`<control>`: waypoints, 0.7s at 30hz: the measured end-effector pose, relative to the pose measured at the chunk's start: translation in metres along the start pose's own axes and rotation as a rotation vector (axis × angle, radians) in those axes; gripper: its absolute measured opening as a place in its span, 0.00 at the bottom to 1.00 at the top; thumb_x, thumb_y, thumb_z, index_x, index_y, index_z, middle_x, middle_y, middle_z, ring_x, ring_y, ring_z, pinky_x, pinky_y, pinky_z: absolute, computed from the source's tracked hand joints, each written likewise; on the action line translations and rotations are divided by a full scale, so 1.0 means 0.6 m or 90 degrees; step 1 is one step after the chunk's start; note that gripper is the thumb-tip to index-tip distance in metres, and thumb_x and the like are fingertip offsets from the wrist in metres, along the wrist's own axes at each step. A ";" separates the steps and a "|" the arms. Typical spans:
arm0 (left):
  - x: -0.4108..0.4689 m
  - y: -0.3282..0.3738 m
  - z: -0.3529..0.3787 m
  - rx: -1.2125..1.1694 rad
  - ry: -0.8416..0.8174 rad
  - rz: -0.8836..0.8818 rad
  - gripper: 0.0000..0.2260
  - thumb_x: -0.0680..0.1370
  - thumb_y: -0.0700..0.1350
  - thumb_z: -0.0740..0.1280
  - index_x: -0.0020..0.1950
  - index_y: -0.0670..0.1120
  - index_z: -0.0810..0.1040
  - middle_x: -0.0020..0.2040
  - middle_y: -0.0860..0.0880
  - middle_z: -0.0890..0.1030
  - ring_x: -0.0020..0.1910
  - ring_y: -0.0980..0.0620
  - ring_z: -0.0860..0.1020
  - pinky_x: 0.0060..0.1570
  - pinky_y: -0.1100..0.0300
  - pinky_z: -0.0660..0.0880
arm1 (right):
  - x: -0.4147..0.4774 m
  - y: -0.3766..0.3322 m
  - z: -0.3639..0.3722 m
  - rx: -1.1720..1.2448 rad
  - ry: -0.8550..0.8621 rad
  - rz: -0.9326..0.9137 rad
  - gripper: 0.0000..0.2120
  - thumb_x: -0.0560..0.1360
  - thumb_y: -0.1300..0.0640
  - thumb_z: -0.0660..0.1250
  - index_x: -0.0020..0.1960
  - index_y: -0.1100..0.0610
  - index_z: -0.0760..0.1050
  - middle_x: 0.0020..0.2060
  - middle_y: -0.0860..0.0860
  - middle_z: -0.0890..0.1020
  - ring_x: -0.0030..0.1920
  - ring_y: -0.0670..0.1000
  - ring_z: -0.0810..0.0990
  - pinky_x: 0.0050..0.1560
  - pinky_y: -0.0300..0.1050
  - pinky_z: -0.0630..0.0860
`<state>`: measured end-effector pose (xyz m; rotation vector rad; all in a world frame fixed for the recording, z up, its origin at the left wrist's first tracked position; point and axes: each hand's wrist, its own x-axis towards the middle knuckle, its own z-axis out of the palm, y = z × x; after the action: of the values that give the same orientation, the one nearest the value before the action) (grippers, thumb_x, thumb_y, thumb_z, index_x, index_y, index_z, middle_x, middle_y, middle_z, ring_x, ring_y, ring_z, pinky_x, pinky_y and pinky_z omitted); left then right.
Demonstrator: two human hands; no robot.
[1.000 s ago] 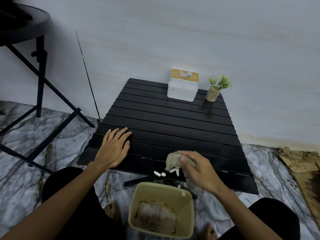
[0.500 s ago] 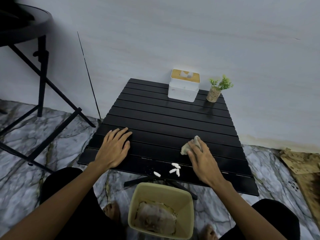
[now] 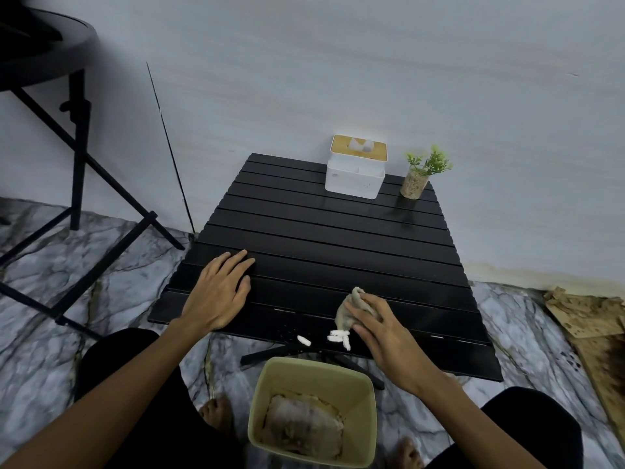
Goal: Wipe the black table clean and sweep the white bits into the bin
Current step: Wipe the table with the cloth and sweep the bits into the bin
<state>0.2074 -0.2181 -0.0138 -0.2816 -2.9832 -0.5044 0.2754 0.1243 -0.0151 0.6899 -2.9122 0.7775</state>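
The black slatted table (image 3: pixel 324 238) stands low against the wall. Several white bits (image 3: pixel 338 337) lie near its front edge, one (image 3: pixel 303 340) a little to the left. My right hand (image 3: pixel 382 330) presses a crumpled beige cloth (image 3: pixel 350 308) onto the table just behind and right of the bits. My left hand (image 3: pixel 218 292) lies flat on the table's front left part, fingers apart, holding nothing. The beige bin (image 3: pixel 270 377) stands on the floor below the front edge, with crumpled material inside.
A white tissue box with a wooden lid (image 3: pixel 355 167) and a small potted plant (image 3: pixel 419 177) stand at the table's back right. A black stand (image 3: pixel 77 157) is at the left. Torn cardboard (image 3: pixel 588 319) lies on the marble floor at right. My knees flank the bin.
My right hand with the cloth went from the front edge back up the table, and has now come partway forward again toward the white bits. The left hand has stayed put.
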 end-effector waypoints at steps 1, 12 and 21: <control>0.000 0.000 0.000 -0.002 -0.001 -0.001 0.25 0.80 0.53 0.49 0.75 0.49 0.66 0.77 0.50 0.64 0.77 0.48 0.58 0.76 0.50 0.56 | -0.003 -0.002 0.000 -0.003 0.015 -0.002 0.22 0.84 0.48 0.54 0.78 0.47 0.65 0.76 0.46 0.56 0.70 0.46 0.71 0.64 0.32 0.74; 0.000 0.000 0.001 -0.020 -0.001 -0.003 0.24 0.81 0.53 0.49 0.75 0.49 0.66 0.78 0.50 0.63 0.77 0.48 0.57 0.75 0.49 0.58 | 0.004 -0.032 0.016 0.023 -0.039 0.033 0.23 0.85 0.46 0.50 0.79 0.46 0.60 0.82 0.41 0.47 0.79 0.49 0.61 0.73 0.48 0.71; 0.001 0.000 0.005 -0.029 0.014 0.003 0.19 0.84 0.47 0.56 0.75 0.49 0.66 0.78 0.50 0.63 0.78 0.48 0.57 0.75 0.49 0.58 | 0.005 -0.076 0.046 0.015 -0.074 -0.019 0.22 0.87 0.49 0.50 0.80 0.45 0.57 0.80 0.37 0.42 0.76 0.36 0.42 0.74 0.29 0.48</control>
<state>0.2067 -0.2173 -0.0163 -0.2853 -2.9528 -0.5715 0.2944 0.0746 -0.0175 0.8052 -2.9930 0.7949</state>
